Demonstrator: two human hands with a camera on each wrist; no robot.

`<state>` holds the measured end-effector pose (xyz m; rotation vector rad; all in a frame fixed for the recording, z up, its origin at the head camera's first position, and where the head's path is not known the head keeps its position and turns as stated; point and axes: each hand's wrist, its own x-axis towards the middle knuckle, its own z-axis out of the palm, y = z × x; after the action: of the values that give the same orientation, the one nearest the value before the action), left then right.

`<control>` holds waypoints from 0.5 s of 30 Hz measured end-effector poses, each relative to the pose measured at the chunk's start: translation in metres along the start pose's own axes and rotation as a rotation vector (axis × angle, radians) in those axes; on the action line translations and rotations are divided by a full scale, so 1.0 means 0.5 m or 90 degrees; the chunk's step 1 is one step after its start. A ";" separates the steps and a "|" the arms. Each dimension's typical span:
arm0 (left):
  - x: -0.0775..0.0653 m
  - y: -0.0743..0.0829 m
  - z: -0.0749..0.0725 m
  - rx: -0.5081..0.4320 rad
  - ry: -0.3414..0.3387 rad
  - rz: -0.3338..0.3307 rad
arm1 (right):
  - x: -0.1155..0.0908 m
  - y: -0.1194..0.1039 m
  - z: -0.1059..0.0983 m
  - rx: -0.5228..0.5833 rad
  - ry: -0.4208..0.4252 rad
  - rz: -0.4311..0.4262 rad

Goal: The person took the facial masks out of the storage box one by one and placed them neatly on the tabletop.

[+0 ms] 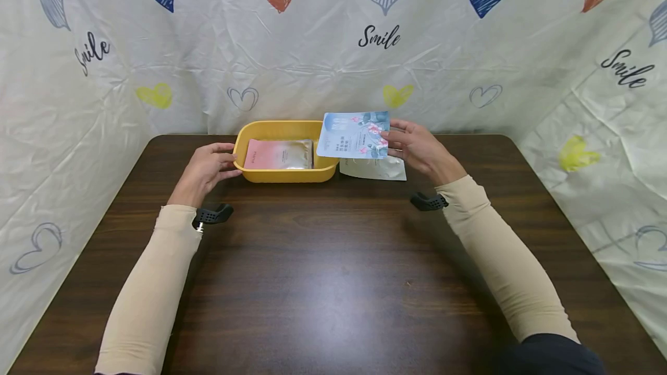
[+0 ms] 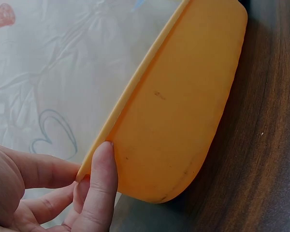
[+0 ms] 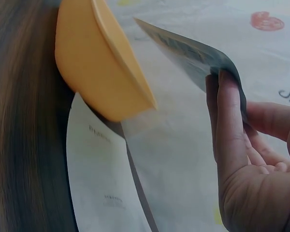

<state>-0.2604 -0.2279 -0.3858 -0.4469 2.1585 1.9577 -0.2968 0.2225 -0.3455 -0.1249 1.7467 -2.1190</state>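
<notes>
- The pale-blue, flower-printed flat sachet (image 1: 354,135) is held above the right end of the yellow plastic oblong basket (image 1: 289,176); it is gripped by one edge, presumably so that the rest is left free.
- Its right edge is clamped between thumb and fingers of the right hand (image 1: 418,146), which is reached in from the right.
- Inside the basket, a pink-and-gold glossy sachet (image 1: 278,155) is laid flat toward the left.
- The basket's left rim is pinched by the left hand (image 1: 205,169), probably for steadiness, with the forearm angled inward.
- Beside the basket's right end, a white flat sachet (image 1: 375,170) is laid on the dark wood-grain counter (image 1: 333,259).
</notes>
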 end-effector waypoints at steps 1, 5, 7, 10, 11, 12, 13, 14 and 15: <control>0.000 0.000 0.000 0.001 0.000 -0.001 | -0.002 0.000 -0.006 0.004 0.003 0.001; 0.001 -0.001 0.001 0.003 0.004 -0.002 | -0.009 0.000 -0.027 0.014 0.004 0.002; 0.000 -0.002 0.001 0.004 0.006 0.000 | -0.012 0.000 -0.036 0.015 0.009 0.001; 0.001 -0.002 0.000 0.002 0.007 0.004 | -0.016 0.000 -0.050 0.010 0.013 0.005; 0.001 -0.002 0.000 0.002 0.006 0.005 | -0.018 0.001 -0.055 0.009 0.015 0.007; 0.001 -0.002 0.000 0.002 0.009 0.005 | -0.020 0.001 -0.060 0.005 0.015 0.008; 0.001 -0.003 0.000 0.001 0.008 0.005 | -0.021 0.001 -0.065 0.006 0.018 0.011; 0.001 -0.003 -0.001 0.001 0.007 0.005 | -0.022 0.002 -0.070 0.006 0.021 0.013; 0.000 -0.003 -0.001 0.000 0.007 0.005 | -0.024 0.003 -0.075 0.008 0.024 0.014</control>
<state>-0.2600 -0.2285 -0.3872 -0.4495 2.1708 1.9635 -0.2970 0.2612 -0.3528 -0.0616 1.7483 -2.1291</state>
